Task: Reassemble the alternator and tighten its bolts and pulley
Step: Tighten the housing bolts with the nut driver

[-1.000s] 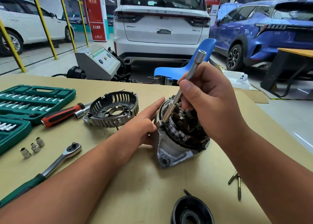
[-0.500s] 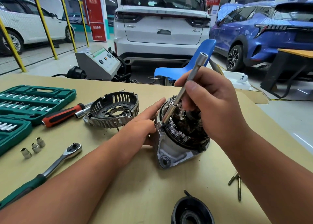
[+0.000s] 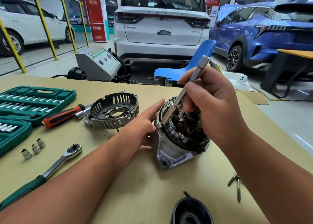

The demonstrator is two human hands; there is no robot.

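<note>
Alternator (image 3: 176, 149) position? (A)
Mid-table (image 3: 135, 181), front housing down, open stator windings facing up, so the through-bolt holes on the rim are reachable (B)
Hands? (A)
Left hand (image 3: 145, 124) lies against the housing's left side, fingers mostly straight and together, pressing; I read that as bracing so the body won't spin. Right hand (image 3: 215, 108) has thumb and fingers pinched round the shaft of a socket extension (image 3: 184, 91), held tilted like a pen, with its lower end at the rim just by the left fingertips (B)
Seated on a bolt? (A)
Probably, but the tip is too small to confirm. Finger-spinning suggests a bolt being started by hand (B)
Other parts? (A)
Rear cover (image 3: 113, 112) sits off to the left, not fitted. Pulley (image 3: 191, 212) at the near edge, loose bolts (image 3: 236, 184) to the right, ratchet (image 3: 55, 164) lying unused at left, all within reach for later steps. Early in the reassembly, I'd say (B)
</note>
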